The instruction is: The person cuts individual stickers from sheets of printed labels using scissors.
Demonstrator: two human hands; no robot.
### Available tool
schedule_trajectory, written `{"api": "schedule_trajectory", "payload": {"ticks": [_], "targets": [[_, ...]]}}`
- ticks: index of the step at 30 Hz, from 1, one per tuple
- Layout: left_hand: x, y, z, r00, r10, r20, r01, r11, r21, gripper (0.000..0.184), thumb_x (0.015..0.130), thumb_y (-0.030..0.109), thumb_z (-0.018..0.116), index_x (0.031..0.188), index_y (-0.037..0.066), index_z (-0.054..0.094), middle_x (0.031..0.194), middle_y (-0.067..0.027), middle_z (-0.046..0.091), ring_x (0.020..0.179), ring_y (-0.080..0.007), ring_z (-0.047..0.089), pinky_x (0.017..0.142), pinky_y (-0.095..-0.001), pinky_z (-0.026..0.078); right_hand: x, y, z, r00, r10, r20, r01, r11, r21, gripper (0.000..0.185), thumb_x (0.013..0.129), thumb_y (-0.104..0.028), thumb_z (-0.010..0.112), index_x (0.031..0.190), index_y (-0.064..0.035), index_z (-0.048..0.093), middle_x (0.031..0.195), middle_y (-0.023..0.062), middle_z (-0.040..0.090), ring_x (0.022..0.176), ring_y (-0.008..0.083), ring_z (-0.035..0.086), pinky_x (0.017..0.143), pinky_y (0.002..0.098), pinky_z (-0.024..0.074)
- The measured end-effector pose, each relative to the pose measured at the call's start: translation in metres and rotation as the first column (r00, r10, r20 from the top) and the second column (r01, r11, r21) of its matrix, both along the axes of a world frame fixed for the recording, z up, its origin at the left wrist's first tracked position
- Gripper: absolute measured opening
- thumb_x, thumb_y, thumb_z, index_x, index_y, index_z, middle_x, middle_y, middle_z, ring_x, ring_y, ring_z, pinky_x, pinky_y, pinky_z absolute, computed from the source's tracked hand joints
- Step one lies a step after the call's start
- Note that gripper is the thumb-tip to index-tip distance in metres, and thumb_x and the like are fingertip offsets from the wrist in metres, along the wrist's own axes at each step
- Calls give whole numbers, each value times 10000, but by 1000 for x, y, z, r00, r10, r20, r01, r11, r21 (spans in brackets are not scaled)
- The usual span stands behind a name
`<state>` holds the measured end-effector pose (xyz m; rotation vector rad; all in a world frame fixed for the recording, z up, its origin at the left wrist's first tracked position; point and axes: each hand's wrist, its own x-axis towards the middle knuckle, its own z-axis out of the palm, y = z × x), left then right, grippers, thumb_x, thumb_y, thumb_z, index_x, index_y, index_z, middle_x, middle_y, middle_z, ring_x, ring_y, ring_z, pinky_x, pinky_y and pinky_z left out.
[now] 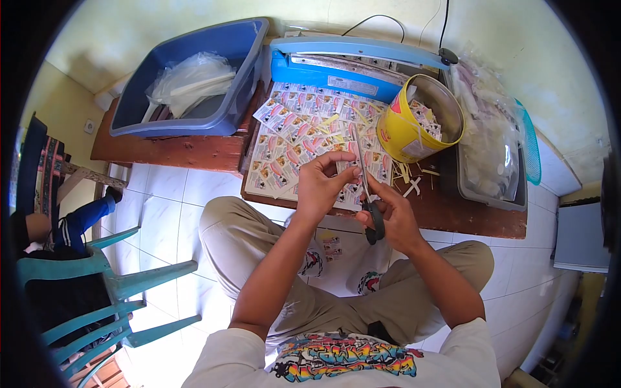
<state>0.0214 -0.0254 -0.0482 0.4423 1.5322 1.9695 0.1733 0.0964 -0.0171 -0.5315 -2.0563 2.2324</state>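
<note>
My right hand point(396, 216) is closed around the black handles of a pair of scissors point(375, 223), whose blades point away from me. Against the blades, my left hand point(318, 184) pinches what looks like a small printed paper label, mostly hidden by the fingers. Beneath both hands, printed label sheets and loose cut labels point(278, 165) cover part of the wooden table. Right of the scissors stands a yellow bucket point(402, 134), tilted in view, with cut labels point(425, 121) inside. Thin paper offcuts point(411, 186) lie beside it.
A blue heat sealer point(349, 83) stands at the back. The blue bin point(239, 119) at left holds clear plastic bags; a grey bin point(495, 202) at right has more. A green plastic chair point(110, 275) is at lower left, near another person's leg point(84, 223). Papers point(332, 247) lie below the table.
</note>
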Motion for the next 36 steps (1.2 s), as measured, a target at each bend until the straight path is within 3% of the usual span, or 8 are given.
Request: {"api": "schedule_trajectory", "payload": {"ticks": [17,19,26,28,36], "targets": [[-1,-1,2,999,-37,-9,37,998,-58,267,890,-1,796,1144,-52,733,903,-76,756,800,-112,719,756,-266,609,-1,2,2,1000,0,19,0,1000,-7,867,885,-87,845,1617,-48,381,1381,85,547,985,113,636,838,255,545],[-1,-2,5,999,-46,-16,45,997,-60,265,888,-2,797,1141,-50,737,890,-70,755,795,-104,714,750,-260,604,-1,2,-2,1000,-25,-13,25,1000,15,847,866,-128,851,1602,-94,432,1213,71,548,860,105,626,684,268,585],[0,-1,4,998,-57,-32,55,996,-72,256,885,12,805,1128,-45,748,863,-57,753,779,-83,698,733,-250,595,0,1,0,999,-36,-26,35,999,-14,848,866,-113,851,1599,-72,427,1214,71,547,850,100,619,687,265,583],[-1,-1,1,998,-59,-37,56,996,-75,253,885,14,805,1125,-44,749,862,-58,752,776,-82,696,731,-250,595,1,1,3,1000,-21,16,21,999,-34,867,888,-73,843,1610,-6,368,1397,87,545,953,95,627,833,252,547],[-1,-2,6,997,-76,-29,74,994,-82,252,894,13,795,1135,-36,739,870,-45,743,800,-72,687,757,-239,582,0,1,-4,1000,-29,8,29,1000,2,886,875,-80,858,1607,4,366,1337,83,563,912,94,620,771,241,545]]}}
